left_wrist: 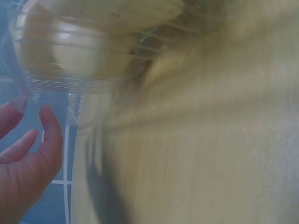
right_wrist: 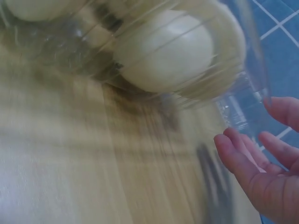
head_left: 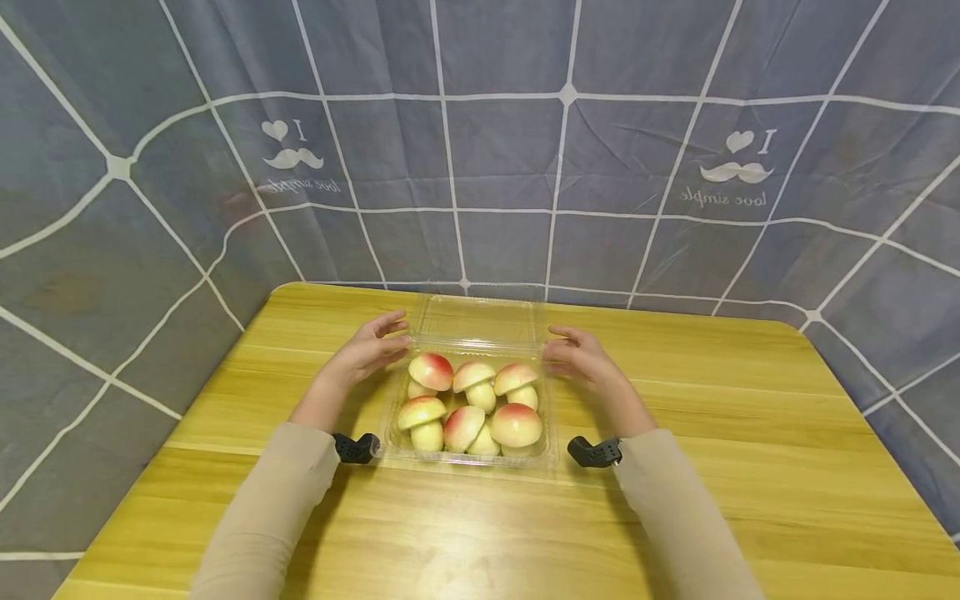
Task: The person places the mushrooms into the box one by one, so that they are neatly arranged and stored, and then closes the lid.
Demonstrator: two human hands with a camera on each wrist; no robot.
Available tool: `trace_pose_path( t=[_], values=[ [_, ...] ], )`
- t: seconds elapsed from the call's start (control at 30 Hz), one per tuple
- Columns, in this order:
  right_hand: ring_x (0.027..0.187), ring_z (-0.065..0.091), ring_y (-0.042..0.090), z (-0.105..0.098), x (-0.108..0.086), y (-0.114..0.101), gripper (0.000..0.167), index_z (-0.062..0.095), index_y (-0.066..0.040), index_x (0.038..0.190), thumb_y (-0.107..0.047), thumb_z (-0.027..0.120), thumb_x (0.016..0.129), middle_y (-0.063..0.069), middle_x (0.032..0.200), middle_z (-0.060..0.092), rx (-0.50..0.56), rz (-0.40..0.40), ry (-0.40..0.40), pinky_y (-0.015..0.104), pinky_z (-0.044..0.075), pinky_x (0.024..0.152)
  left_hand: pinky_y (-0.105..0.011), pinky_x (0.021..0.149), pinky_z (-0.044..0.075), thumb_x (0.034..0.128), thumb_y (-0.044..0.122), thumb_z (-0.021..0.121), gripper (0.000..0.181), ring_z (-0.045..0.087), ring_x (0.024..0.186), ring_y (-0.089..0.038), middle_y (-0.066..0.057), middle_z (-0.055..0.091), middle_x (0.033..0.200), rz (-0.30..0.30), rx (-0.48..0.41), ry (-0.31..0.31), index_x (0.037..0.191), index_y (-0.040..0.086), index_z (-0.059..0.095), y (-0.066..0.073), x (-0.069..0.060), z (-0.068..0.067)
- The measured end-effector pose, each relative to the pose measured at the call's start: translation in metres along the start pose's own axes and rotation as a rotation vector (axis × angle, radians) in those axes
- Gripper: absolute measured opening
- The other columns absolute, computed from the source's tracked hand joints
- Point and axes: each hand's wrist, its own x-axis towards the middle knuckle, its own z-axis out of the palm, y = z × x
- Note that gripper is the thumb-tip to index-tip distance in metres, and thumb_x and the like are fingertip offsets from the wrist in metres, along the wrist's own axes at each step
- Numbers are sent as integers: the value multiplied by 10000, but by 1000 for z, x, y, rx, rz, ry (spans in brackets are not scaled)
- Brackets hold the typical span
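A clear plastic clamshell box (head_left: 468, 459) stands on the table, its lid (head_left: 480, 321) folded back on the far side. Inside sit several mushroom-shaped pieces (head_left: 517, 425) with pale stems and yellow caps blushed red. My left hand (head_left: 366, 352) is at the box's back left corner, near the lid hinge, fingers loosely bent. On the opposite side, my right hand (head_left: 583, 357) takes a matching position by the back right corner. Both wrist views show fingertips close to the plastic edge, thumb and fingers apart; whether they touch it I cannot tell.
The wooden table (head_left: 720, 500) extends to both sides of the box and in front of it. A grey curtain (head_left: 502, 150) with white lines hangs behind and at the sides. A small black camera (head_left: 356, 448) is worn on each wrist.
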Motion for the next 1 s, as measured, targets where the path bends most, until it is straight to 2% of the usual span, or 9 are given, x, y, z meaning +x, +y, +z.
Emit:
trace_pose_path(
  t=[0.07,0.17,0.3,0.43,0.53,0.7,0.9,1.0],
  values=[
    [808,591,116,1,3,1,605,206,91,1430,38,502,905,244,1195,463,23,9,10,338,514,818,-406,1051,313,954,-20,446,645,369,1218,-294,-234,134,1488,-13,4,-3,1488,11,85,-2,2,0],
    [792,599,119,2,5,1,601,215,89,1429,43,502,903,186,1129,490,38,25,24,323,517,807,-389,1049,318,958,-22,436,647,347,1242,-299,-235,131,1488,-34,-17,-9,1489,13,68,-4,5,-1],
    [843,590,122,2,6,-2,598,189,96,1435,44,477,914,306,1278,412,32,35,16,340,494,864,-392,1063,291,959,-40,414,644,243,1325,-346,-249,106,1492,-47,-54,-26,1480,-16,36,-3,7,-1],
    [888,580,131,3,6,-4,603,180,92,1440,47,478,917,334,1385,306,36,38,5,340,477,893,-370,1067,287,955,-62,402,623,194,1353,-359,-258,116,1490,-47,-62,-20,1470,-46,50,0,7,0],
    [889,577,125,4,6,-5,605,196,90,1438,55,491,911,331,1379,315,28,31,14,310,488,871,-292,1026,349,956,-58,409,613,226,1342,-337,-255,140,1485,-46,-59,-7,1470,-46,75,3,8,0],
    [849,578,97,7,6,-5,596,234,83,1429,67,510,902,310,1332,363,35,30,52,246,507,796,-158,880,426,961,-44,413,593,307,1292,-287,-259,185,1463,-49,-64,20,1469,-42,107,3,12,1],
    [778,591,75,8,7,-6,605,267,58,1427,95,529,882,130,1106,480,84,38,94,213,514,733,-157,840,436,959,-41,419,575,415,1165,-216,-252,243,1407,-38,-12,49,1464,-46,146,3,15,2],
    [771,593,71,8,6,-6,611,270,50,1426,100,534,877,121,1083,501,87,32,107,211,513,730,-171,838,446,947,-55,436,593,445,1086,-185,-245,242,1392,-26,-10,44,1468,-33,154,4,15,3]
  ],
)
